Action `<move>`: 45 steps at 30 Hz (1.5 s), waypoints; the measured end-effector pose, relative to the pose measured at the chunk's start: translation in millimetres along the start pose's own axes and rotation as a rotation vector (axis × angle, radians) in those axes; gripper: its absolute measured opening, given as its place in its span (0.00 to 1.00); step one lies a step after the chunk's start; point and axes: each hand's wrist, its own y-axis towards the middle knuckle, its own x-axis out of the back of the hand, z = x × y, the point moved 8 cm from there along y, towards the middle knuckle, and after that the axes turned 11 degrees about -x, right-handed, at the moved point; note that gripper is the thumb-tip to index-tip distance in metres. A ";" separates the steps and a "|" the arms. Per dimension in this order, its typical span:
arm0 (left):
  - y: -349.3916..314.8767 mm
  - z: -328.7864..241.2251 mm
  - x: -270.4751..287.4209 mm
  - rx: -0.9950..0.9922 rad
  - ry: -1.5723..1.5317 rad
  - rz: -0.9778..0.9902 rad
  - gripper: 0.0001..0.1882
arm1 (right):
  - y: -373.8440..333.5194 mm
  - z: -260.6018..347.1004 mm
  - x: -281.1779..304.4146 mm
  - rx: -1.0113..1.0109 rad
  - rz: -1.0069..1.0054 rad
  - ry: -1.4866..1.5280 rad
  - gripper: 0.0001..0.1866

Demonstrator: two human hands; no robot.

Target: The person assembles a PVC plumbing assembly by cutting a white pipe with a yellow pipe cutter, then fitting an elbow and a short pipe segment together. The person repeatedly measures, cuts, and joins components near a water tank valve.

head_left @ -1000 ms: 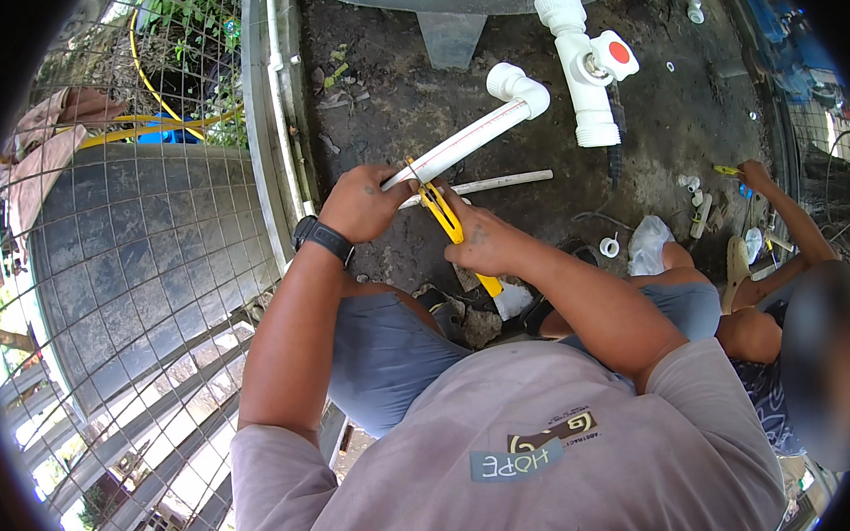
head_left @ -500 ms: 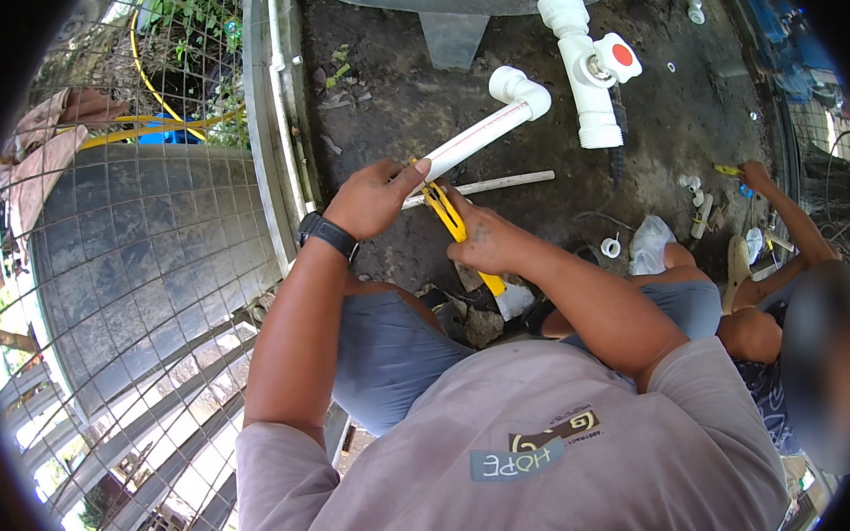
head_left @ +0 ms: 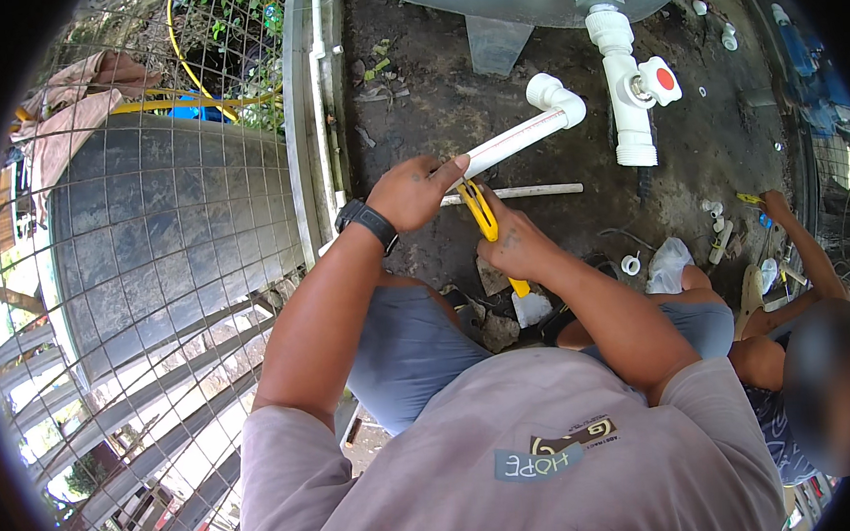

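The left hand (head_left: 410,195) is clamped round the near end of the white pipe (head_left: 507,148), left of the valve (head_left: 625,111); the right grips a yellow tool (head_left: 482,214) against it. Cutting seems in hand, calling next for a steady pipe.

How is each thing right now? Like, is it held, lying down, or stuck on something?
Left hand: closed on the white pipe
White pipe: held
Elbow: fitted on the pipe's far end
Right hand: closed around the yellow tool
Yellow tool: held, head at the pipe
Valve: upper end joined, lower end unconnected
Thin pipe: lying on the ground
Watch: strapped on
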 end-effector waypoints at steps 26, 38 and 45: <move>-2.8 -48.0 -34.0 -0.015 0.178 0.150 0.43 | -6.6 -57.2 -16.7 0.091 -0.076 0.212 0.28; 4.1 -20.6 -21.0 0.044 0.135 0.035 0.45 | 3.6 -37.4 -7.3 -0.002 -0.030 0.094 0.47; 3.0 -19.4 -14.1 0.061 0.081 -0.003 0.44 | 3.2 -32.4 -3.6 -0.078 0.025 0.135 0.48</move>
